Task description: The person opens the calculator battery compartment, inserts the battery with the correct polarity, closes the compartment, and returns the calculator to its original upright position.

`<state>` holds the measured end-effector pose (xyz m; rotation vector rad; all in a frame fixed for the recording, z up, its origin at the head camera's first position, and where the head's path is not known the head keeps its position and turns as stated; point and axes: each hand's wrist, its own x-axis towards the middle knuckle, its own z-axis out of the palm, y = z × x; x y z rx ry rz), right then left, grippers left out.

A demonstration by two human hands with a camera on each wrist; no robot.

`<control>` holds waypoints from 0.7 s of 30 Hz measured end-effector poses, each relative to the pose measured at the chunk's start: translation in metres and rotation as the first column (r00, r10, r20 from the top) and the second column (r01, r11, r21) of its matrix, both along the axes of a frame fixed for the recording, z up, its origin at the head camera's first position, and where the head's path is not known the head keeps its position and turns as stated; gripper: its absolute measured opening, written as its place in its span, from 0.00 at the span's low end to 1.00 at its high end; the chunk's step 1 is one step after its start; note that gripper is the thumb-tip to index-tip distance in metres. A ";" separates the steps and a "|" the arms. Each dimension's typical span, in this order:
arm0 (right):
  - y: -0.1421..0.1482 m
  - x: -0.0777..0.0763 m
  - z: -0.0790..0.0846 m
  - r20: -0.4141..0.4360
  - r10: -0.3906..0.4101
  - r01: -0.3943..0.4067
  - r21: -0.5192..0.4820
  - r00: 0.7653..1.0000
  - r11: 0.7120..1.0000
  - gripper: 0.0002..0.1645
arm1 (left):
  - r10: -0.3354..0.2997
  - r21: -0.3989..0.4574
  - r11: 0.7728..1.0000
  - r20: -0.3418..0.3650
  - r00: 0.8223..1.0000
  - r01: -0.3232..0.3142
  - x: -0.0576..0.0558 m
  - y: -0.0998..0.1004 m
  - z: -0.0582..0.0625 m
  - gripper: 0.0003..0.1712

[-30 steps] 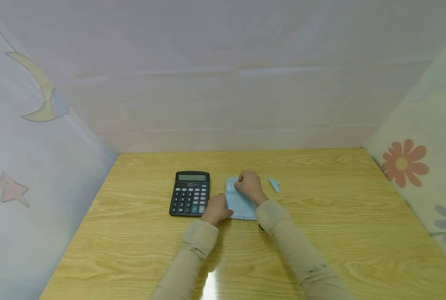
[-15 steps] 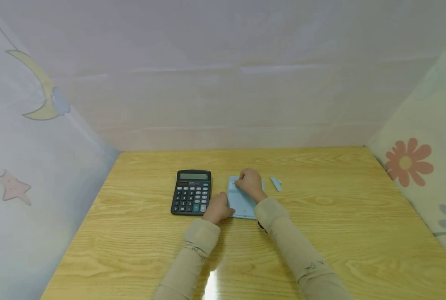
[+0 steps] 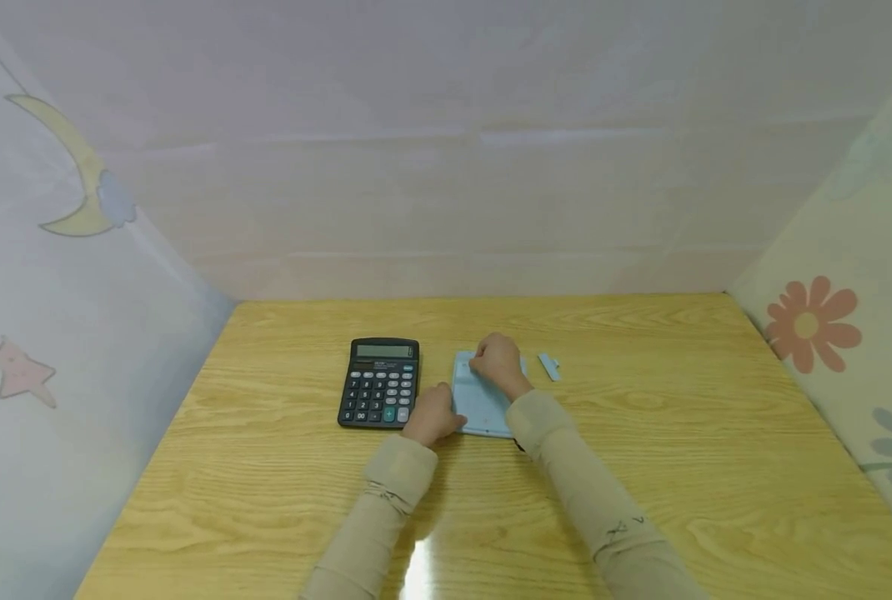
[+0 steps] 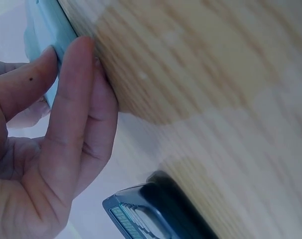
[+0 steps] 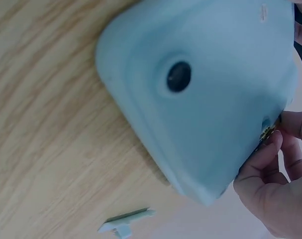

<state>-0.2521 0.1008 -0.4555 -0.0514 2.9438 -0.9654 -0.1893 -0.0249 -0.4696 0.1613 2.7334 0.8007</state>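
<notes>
A light-blue calculator (image 3: pixel 483 408) lies back side up on the table, a dark round foot and a small label showing on its back in the right wrist view. My left hand (image 3: pixel 433 414) grips its near left edge, with the thumb (image 4: pixel 34 79) on top and the fingers along the side. At the far end, my right hand (image 3: pixel 500 365) pinches a small gold-and-black battery (image 5: pixel 266 132) between thumb and fingertips, at an opening in the back. Most of the battery is hidden by the fingers. A small light-blue cover (image 3: pixel 548 367) with a tab lies to the right.
A black desk calculator (image 3: pixel 380 383) lies face up just left of my left hand. The wooden table (image 3: pixel 266 483) meets patterned cloth walls (image 3: pixel 446 217) at the back and on both sides.
Both hands stay at the same places on the light-blue calculator. The view shifts slightly; no object has visibly moved on the table.
</notes>
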 end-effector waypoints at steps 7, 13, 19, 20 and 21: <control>-0.002 0.002 0.001 -0.005 0.007 -0.007 0.027 1.000 1.000 0.15 | 0.006 -0.004 1.000 0.008 1.000 -0.006 0.001 0.001 -0.002 0.23; 0.000 0.002 0.000 -0.013 0.024 -0.023 0.012 1.000 1.000 0.15 | 0.001 0.000 1.000 0.005 1.000 -0.001 0.001 0.001 -0.001 0.22; 0.009 0.001 0.003 -0.043 0.092 -0.092 -0.005 0.995 0.996 0.08 | -0.008 0.000 1.000 -0.016 1.000 0.008 -0.001 -0.003 -0.001 0.22; 0.010 0.001 0.004 -0.044 0.095 -0.096 -0.010 0.994 0.995 0.07 | -0.011 0.001 1.000 -0.016 1.000 0.011 -0.002 -0.003 -0.001 0.22; 0.011 0.002 0.004 -0.038 0.094 -0.095 -0.017 0.995 0.995 0.06 | -0.015 0.000 1.000 -0.014 1.000 0.015 -0.002 -0.004 -0.001 0.22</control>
